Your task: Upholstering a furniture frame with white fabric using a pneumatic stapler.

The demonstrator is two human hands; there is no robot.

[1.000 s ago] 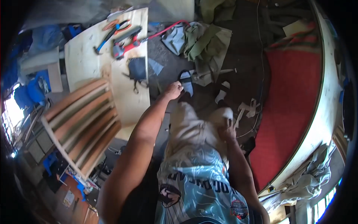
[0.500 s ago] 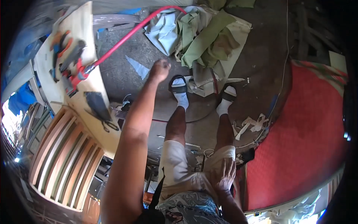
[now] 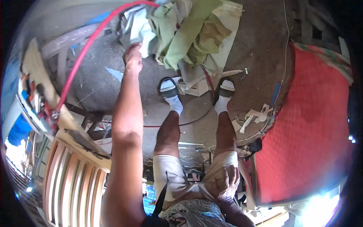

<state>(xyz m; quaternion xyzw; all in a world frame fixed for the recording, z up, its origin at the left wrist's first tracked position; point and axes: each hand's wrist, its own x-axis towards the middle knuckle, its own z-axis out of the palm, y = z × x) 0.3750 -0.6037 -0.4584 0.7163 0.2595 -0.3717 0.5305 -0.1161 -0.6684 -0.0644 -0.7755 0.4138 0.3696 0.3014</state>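
Left hand forward, right hand back

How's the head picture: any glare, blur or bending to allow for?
Head view, lower right: white glare washes out the area beside the large red fabric-covered panel; head view, left: the small red tool is blurred; head view, upper middle: the bare left hand looks slightly soft; head view, lower left: the brown-and-pale slatted wooden frame looks bowed, likely partly fisheye.
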